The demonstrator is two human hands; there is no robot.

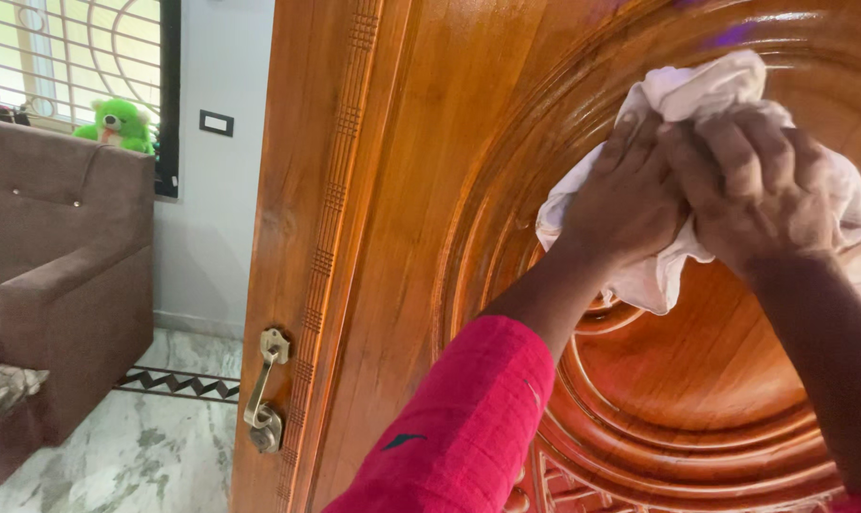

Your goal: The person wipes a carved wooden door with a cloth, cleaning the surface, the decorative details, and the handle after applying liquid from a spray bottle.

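A polished wooden door (pixel 402 218) with carved round rings fills most of the view. Both my hands press a crumpled white cloth (pixel 696 85) against the carved rings at the upper right. My left hand (pixel 630 199), in a pink sleeve, grips the cloth's left side. My right hand (pixel 758 185) covers the cloth's middle, fingers curled over it. Part of the cloth hangs below my hands.
A brass door handle (pixel 265 391) sits on the door's left edge. A brown sofa (pixel 65 275) stands at the left on a marble floor (pixel 136 456). A green plush toy (pixel 119 123) sits by a barred window behind it.
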